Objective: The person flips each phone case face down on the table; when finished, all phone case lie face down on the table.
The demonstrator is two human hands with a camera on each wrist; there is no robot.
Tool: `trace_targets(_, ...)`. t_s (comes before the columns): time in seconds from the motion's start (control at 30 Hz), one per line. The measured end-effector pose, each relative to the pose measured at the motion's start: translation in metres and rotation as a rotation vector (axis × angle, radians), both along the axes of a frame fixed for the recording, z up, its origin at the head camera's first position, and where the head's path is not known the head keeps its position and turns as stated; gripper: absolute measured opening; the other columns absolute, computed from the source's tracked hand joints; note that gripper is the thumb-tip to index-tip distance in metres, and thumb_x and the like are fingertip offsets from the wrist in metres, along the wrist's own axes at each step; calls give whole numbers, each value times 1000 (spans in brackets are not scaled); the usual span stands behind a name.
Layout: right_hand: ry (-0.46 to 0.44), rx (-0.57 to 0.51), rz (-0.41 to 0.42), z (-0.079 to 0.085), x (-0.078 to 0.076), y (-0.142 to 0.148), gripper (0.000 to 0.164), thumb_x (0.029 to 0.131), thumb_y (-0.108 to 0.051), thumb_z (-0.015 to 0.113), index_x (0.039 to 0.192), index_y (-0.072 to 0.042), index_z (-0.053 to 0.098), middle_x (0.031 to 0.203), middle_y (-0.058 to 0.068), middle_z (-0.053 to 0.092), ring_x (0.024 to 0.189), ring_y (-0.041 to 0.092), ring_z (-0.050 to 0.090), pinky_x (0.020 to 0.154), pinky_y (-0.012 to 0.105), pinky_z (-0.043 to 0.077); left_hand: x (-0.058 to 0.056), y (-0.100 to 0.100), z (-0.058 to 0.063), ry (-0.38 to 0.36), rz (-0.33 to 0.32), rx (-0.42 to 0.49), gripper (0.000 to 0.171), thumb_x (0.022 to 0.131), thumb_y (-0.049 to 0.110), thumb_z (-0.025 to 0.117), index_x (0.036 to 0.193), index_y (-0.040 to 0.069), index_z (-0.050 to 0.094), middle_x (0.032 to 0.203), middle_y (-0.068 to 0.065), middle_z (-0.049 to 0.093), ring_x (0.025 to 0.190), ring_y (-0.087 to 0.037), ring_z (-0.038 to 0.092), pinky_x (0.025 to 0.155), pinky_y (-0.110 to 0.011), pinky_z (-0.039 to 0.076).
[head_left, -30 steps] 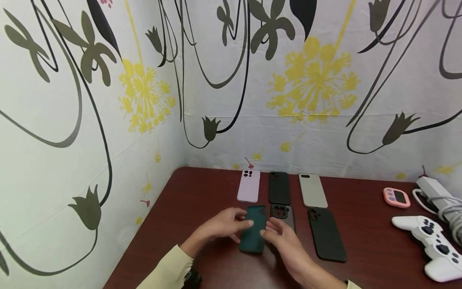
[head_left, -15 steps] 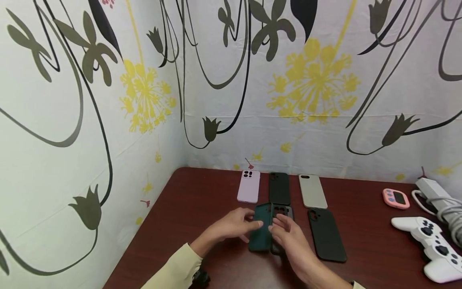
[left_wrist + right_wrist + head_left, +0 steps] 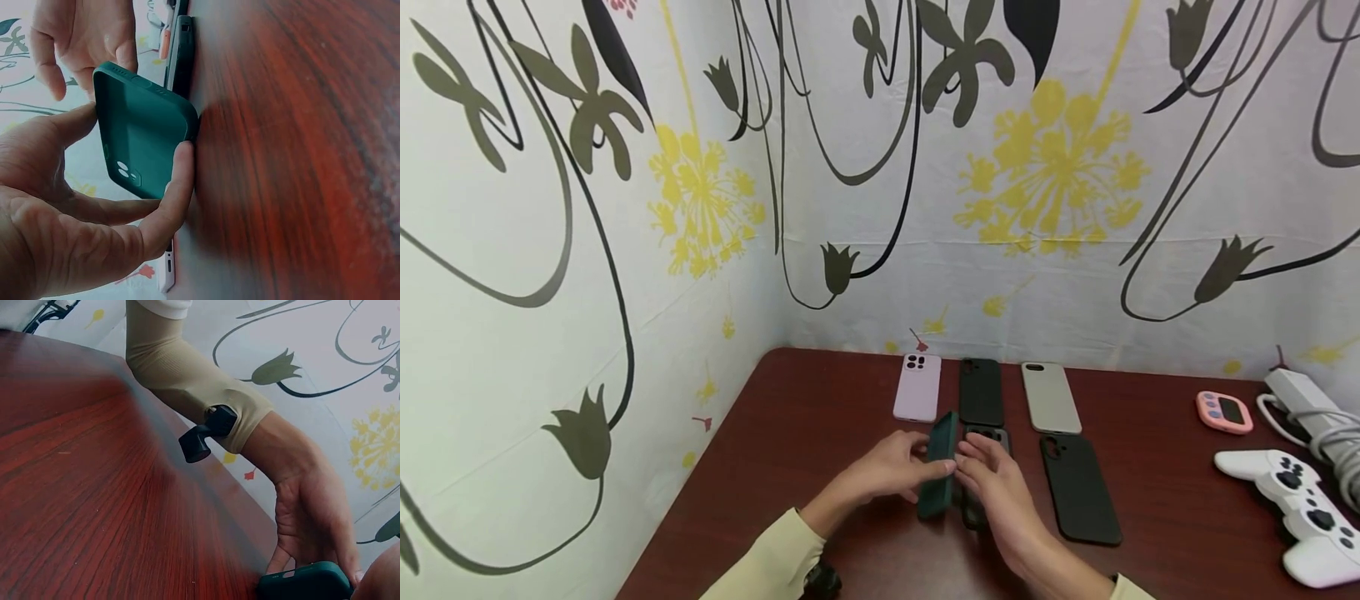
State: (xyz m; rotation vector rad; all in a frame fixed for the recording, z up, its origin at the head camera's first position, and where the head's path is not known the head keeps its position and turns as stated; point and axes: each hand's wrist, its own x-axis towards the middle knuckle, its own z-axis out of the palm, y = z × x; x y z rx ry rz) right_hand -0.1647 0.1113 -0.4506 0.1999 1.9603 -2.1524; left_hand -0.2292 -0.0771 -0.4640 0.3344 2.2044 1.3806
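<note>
A dark green phone case (image 3: 938, 483) stands tilted on its long edge, its hollow inner side facing the left hand in the left wrist view. The left hand (image 3: 887, 468) grips it, thumb on the upper edge and fingers along the lower one. Close by on the other side is the right hand (image 3: 1000, 496), fingers loosely bent; whether its fingertips touch the case cannot be told. A grey phone case with a dark frame (image 3: 973, 508) lies beneath the right hand, partly hidden. In the right wrist view the green case (image 3: 306, 582) shows at the bottom edge.
Behind the hands lie a lilac phone case (image 3: 917, 387), a black one (image 3: 981, 392) and a pale grey one (image 3: 1051, 398). Another black case (image 3: 1078, 487) is to the right. Farther right are a pink timer (image 3: 1223, 412), a white game controller (image 3: 1296, 508) and a coiled cable (image 3: 1337, 446).
The left hand has shifted slightly right with the green case and turned it from facing up to standing on edge. The right hand has stayed close beside it.
</note>
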Motion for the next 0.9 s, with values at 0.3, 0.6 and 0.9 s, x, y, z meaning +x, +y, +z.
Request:
trace_targets(0.3,-5,67,27,-3,-6,-13,58,113,-25,44,164,-1,26,166,26,35,151,41,44,125,59,41,3,-12,5,-81,35,83,77,99,42,75,159,6,43,147,-19,60,108,-29,75,75,-49,68)
trace_targets(0.6,-31,170,137,-6,-12,-25,69,112,-45,45,164,-3,28,162,27,43,147,45,49,120,68,40,1,-28,3,-95,90,254,69,100,22,76,158,5,42,143,-21,59,102,-29,77,80,-48,69)
trace_targets(0.9,16,313,225,-15,-16,-36,73,110,-44,49,163,1,28,166,28,32,150,45,43,116,56,51,3,-48,0,33,111,315,69,101,6,69,162,8,38,148,-22,54,113,-27,73,81,-45,69)
